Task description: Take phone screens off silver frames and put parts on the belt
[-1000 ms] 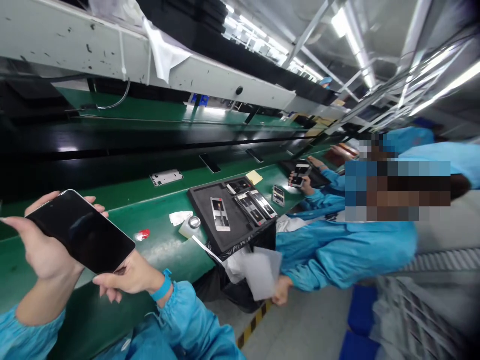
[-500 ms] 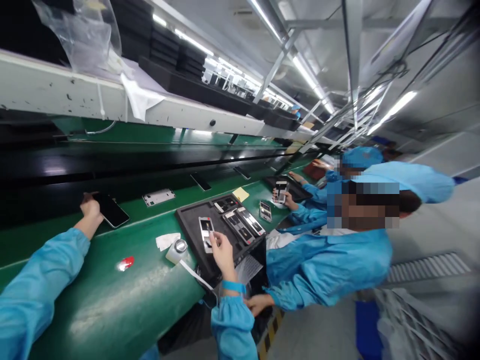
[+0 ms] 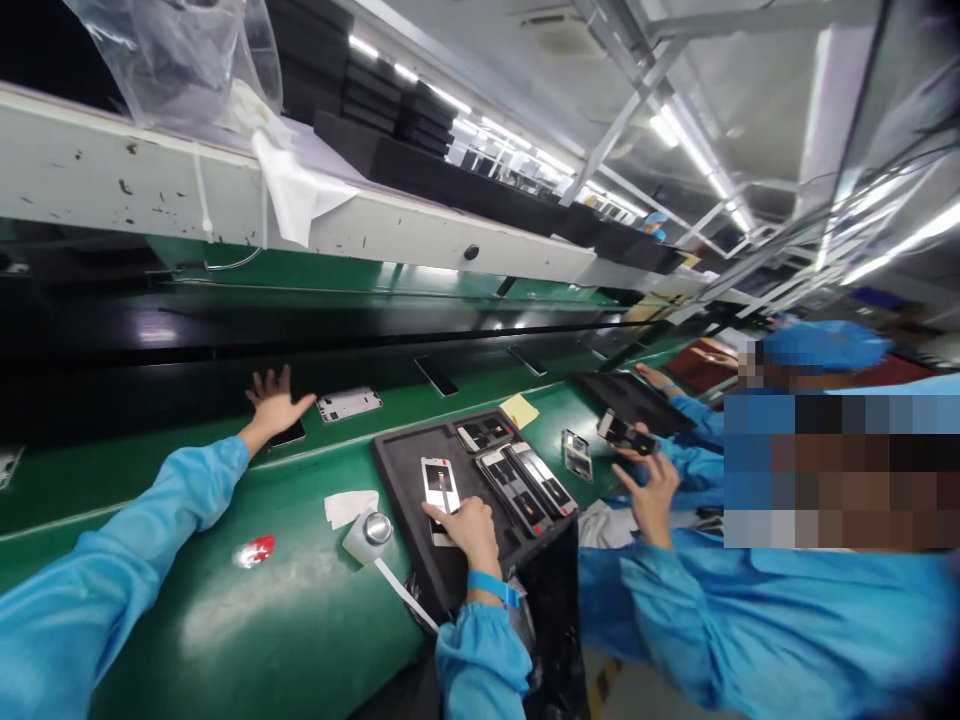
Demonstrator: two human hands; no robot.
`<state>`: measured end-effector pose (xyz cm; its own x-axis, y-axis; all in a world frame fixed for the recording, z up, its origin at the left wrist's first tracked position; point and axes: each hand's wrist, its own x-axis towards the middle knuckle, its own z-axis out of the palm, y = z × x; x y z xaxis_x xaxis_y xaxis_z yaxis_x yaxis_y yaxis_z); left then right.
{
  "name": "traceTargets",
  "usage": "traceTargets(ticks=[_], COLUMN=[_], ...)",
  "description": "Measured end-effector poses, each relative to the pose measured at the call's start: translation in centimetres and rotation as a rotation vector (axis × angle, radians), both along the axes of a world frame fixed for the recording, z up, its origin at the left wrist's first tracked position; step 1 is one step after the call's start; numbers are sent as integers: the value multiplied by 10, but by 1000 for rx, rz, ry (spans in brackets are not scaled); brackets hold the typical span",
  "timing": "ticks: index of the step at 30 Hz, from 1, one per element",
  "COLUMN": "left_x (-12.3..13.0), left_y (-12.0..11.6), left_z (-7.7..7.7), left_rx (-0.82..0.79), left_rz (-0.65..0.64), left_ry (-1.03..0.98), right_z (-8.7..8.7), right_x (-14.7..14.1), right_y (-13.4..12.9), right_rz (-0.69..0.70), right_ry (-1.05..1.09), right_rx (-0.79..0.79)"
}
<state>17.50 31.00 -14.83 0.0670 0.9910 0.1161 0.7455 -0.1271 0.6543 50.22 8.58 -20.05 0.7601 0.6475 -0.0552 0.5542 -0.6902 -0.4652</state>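
Observation:
My left hand (image 3: 276, 408) is stretched out over the far strip of the bench, its fingers spread apart. Beneath its palm shows part of a dark phone (image 3: 289, 434), lying flat; I cannot tell whether the hand touches it. My right hand (image 3: 474, 532) pinches a white-framed phone (image 3: 441, 482) with a dark middle and a red mark on its top edge. That phone is over the left part of a black foam tray (image 3: 397, 462). Several similar phones (image 3: 517, 490) lie in the tray's right side.
Left of the tray are a silver-topped dispenser bottle (image 3: 369, 535), a white wipe (image 3: 349, 508) and a red-and-white scrap (image 3: 255, 551). A pale phone housing (image 3: 349, 404) and a black phone (image 3: 436, 376) lie on the far strip. A co-worker's hand (image 3: 654, 492) is at the right.
My left hand has let go of the dark phone and spread open, with the phone now flat beneath it. My right hand still holds its phone, lower over the tray. The view has shifted left.

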Motion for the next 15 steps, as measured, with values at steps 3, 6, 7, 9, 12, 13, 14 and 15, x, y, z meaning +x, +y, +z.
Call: traceTargets(ticks=[3, 6, 7, 9, 12, 13, 14, 15], left_x=[22, 41, 46, 49, 35, 24, 10, -7], left_y=[0, -1, -2, -4, -11, -16, -21, -28], left_z=[-16, -25, -26, -25, -16, -11, -5, 1], left_rx=[-27, -20, -13, 8, 50, 65, 78, 89], left_rz=[-149, -277, -304, -340, -360, -352, -331, -299], left_ry=[118, 130, 112, 44, -134, -214, -304, -400], right_z=[2, 6, 8, 11, 21, 26, 32, 38], right_x=[7, 8, 7, 3, -4, -7, -10, -14], right_y=[0, -6, -9, -14, -21, -23, -27, -31], right_rz=[-9, -11, -10, 2, 37, 49, 59, 66], right_ry=[85, 154, 177, 234, 347, 387, 422, 451], right_rx=[21, 63, 82, 128, 239, 288, 340, 390])
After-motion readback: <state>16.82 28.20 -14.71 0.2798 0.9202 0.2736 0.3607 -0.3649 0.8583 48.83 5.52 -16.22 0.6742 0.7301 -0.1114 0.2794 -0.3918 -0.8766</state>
